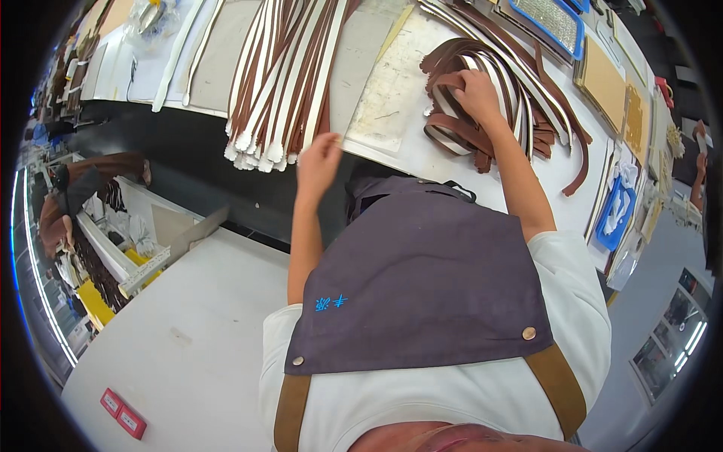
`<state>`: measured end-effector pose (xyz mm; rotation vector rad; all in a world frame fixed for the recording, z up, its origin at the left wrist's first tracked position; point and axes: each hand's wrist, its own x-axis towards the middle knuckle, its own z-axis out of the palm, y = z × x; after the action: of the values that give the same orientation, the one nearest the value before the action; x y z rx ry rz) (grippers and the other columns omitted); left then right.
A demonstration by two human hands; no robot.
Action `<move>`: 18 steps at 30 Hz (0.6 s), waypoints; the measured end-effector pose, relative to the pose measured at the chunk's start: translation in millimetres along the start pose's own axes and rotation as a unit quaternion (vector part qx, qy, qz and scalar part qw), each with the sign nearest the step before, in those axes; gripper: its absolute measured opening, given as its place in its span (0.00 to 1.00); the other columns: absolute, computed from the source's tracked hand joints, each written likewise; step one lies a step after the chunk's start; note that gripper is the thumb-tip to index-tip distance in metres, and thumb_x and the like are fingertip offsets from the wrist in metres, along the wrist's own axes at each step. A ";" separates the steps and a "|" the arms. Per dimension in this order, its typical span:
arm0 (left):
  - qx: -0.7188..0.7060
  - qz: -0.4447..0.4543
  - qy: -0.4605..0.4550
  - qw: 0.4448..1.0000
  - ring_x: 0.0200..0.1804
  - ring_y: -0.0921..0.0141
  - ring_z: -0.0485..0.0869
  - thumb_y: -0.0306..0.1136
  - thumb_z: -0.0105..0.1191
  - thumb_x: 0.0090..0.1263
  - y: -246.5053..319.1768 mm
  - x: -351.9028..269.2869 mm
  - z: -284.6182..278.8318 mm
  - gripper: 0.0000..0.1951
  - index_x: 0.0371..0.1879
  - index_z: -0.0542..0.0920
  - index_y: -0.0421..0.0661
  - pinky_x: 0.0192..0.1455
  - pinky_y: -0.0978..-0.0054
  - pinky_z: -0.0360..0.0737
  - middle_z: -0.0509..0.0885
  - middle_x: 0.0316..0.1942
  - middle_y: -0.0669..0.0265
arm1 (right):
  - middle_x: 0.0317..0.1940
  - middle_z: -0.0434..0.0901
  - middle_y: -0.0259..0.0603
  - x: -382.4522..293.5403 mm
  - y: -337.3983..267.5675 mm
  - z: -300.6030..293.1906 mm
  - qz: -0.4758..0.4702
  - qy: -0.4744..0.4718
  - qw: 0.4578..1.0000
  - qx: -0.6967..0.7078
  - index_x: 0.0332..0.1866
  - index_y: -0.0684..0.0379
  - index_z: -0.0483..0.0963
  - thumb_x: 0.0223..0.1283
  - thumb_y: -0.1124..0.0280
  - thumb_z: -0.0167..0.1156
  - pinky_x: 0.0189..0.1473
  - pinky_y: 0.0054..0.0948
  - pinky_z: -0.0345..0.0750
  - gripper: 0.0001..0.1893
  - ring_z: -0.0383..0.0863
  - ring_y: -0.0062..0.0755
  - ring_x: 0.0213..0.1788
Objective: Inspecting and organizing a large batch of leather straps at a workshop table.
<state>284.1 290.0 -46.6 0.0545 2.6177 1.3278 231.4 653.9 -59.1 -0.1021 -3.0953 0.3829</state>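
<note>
Bent brown and white strips (452,133), which look like leather, lie in a looped pile at the right of the worktable. My right hand (477,93) reaches onto this pile, its fingers at the upper brown loop and closed around its edge. Near the table's front edge, my left hand (321,153) is raised with fingers curled, just right of the scalloped ends of a long bundle of brown and white strips (277,107). Whether anything small is between its fingertips cannot be made out. More long strips (542,96) run behind the looped pile.
A grey board (361,56) and a stained pale sheet (384,96) lie between the piles. At right are brown boards (603,79), a blue-framed tray (551,22) and a blue basket (615,212). Another table (197,339) bears small red boxes (123,413). A co-worker (73,192) is far left.
</note>
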 end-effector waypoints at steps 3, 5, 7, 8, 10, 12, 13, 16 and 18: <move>-0.083 0.011 -0.091 0.992 0.40 0.69 0.84 0.32 0.57 0.64 33.7 -0.8 25.1 0.14 0.47 0.80 0.40 0.43 0.74 0.80 0.85 0.39 0.60 | 0.40 0.80 0.45 14.6 -23.5 -26.2 -0.022 -0.026 0.998 0.054 0.45 0.60 0.76 0.49 0.67 0.61 0.52 0.41 0.74 0.17 0.76 0.48 0.47; -0.108 0.016 -0.125 0.986 0.48 0.67 0.82 0.35 0.59 0.63 60.5 3.5 30.4 0.18 0.50 0.78 0.40 0.49 0.71 0.79 0.83 0.47 0.59 | 0.34 0.81 0.44 14.9 -50.1 -53.9 -0.058 0.010 0.979 0.195 0.46 0.62 0.76 0.51 0.70 0.59 0.43 0.35 0.78 0.15 0.81 0.39 0.38; -0.111 0.051 -0.125 0.985 0.53 0.66 0.80 0.37 0.60 0.63 81.9 8.4 33.0 0.22 0.54 0.75 0.40 0.52 0.69 0.78 0.80 0.51 0.57 | 0.34 0.81 0.43 5.1 -95.2 -103.2 0.018 -0.066 0.943 0.327 0.49 0.59 0.76 0.53 0.71 0.58 0.39 0.30 0.77 0.16 0.81 0.32 0.34; -0.114 0.090 -0.132 0.980 0.57 0.65 0.77 0.39 0.60 0.62 92.2 12.0 34.7 0.27 0.57 0.72 0.39 0.55 0.68 0.76 0.77 0.55 0.55 | 0.35 0.81 0.41 0.3 -109.4 -117.6 0.101 -0.137 0.878 0.447 0.51 0.56 0.75 0.54 0.73 0.57 0.34 0.24 0.76 0.17 0.81 0.26 0.31; -0.173 0.090 -0.169 0.966 0.59 0.63 0.75 0.41 0.61 0.61 110.0 19.5 37.2 0.30 0.60 0.69 0.38 0.57 0.66 0.74 0.76 0.57 0.53 | 0.36 0.81 0.37 -3.5 -120.5 -112.0 0.076 -0.122 0.816 0.559 0.54 0.59 0.73 0.60 0.74 0.53 0.31 0.20 0.77 0.16 0.81 0.20 0.30; -0.261 0.051 -0.246 0.932 0.59 0.65 0.75 0.42 0.61 0.62 118.1 25.0 39.7 0.35 0.64 0.63 0.37 0.59 0.67 0.72 0.77 0.54 0.53 | 0.34 0.80 0.36 -7.4 -134.6 -113.8 0.098 -0.119 0.715 0.682 0.50 0.61 0.74 0.63 0.72 0.51 0.31 0.22 0.77 0.12 0.80 0.22 0.30; -0.263 0.051 -0.244 0.932 0.59 0.65 0.75 0.42 0.61 0.62 121.4 24.6 39.4 0.35 0.64 0.63 0.37 0.59 0.67 0.72 0.77 0.54 0.53 | 0.34 0.80 0.36 -8.1 -136.8 -114.4 0.096 -0.121 0.716 0.681 0.50 0.61 0.74 0.63 0.72 0.51 0.31 0.22 0.77 0.12 0.80 0.22 0.30; -0.309 -0.034 -0.248 0.917 0.43 0.74 0.80 0.38 0.56 0.68 130.7 19.1 34.1 0.28 0.63 0.65 0.39 0.49 0.76 0.75 0.82 0.42 0.63 | 0.34 0.80 0.37 -6.2 -141.2 -112.8 0.164 -0.122 0.629 0.750 0.47 0.62 0.74 0.66 0.70 0.49 0.35 0.23 0.77 0.11 0.79 0.24 0.32; -0.333 -0.047 -0.237 0.911 0.39 0.75 0.80 0.36 0.53 0.70 122.6 19.1 22.7 0.25 0.62 0.66 0.40 0.45 0.77 0.76 0.82 0.40 0.63 | 0.34 0.80 0.37 -4.1 -135.0 -115.1 0.151 -0.115 0.652 0.734 0.47 0.62 0.75 0.66 0.70 0.49 0.37 0.22 0.77 0.11 0.79 0.23 0.33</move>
<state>262.6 383.3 35.5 0.1249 1.6591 1.8204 230.4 551.0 85.4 -0.5030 -1.8590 2.7352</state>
